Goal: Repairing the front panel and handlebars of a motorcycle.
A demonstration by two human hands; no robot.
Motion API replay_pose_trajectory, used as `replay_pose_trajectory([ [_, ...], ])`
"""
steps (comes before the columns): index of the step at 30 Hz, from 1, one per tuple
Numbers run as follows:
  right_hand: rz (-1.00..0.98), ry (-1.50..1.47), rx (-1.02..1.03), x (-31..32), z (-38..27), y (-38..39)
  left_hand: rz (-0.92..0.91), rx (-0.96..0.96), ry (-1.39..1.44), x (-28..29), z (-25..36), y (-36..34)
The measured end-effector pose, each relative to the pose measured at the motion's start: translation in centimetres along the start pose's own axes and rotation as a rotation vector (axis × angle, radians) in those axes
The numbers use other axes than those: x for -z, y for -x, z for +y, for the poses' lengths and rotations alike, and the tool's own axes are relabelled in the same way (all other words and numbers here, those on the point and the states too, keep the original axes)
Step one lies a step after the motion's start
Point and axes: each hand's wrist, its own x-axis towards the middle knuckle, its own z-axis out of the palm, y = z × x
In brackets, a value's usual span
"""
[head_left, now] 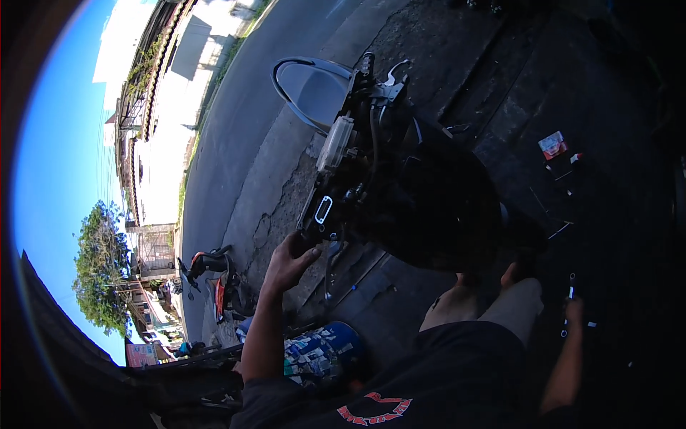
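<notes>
A dark scooter or motorcycle [436, 193] stands in front of me, with its handlebar area uncovered. At the near end of the handlebar, my left hand [289, 263] is closed round a dark part that looks like the grip; its fingertips are hidden. Just beyond that hand is an oblong part with a pale rim [324, 209]. A clear-topped housing [336, 145] and a silver lever [391, 80] sit farther along the bar. Low on the right, my right hand [574, 309] is closed on a slim metal wrench [571, 287], whose ends show above and below the fingers.
A red-and-white packet [552, 145] and small parts lie on the dark ground at right. Near my left arm stands a blue drum [332, 350] covered in stickers. Another motorcycle [218, 282] is parked by the road [257, 93]. A round-framed pale panel [311, 89] stands beyond the handlebar.
</notes>
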Motion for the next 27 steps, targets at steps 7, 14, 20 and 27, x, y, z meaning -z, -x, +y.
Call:
replay_pose_trajectory([
  [7,-0.014,-0.053,-0.028,0.6,-1.5,-1.5,0.221,-0.176,-0.37,-3.4,1.9,2.2],
  [14,-0.115,-0.008,-0.054,-1.0,1.4,-0.3,0.338,-0.113,-0.508,-3.8,3.9,2.9],
  [20,-0.075,0.062,-0.086,-0.5,3.5,0.0,0.545,-0.48,-0.39,-4.6,6.4,2.3],
  [27,-0.069,-0.027,-0.067,0.9,3.6,-0.1,0.415,-0.413,-0.326,-5.3,7.5,0.0],
])
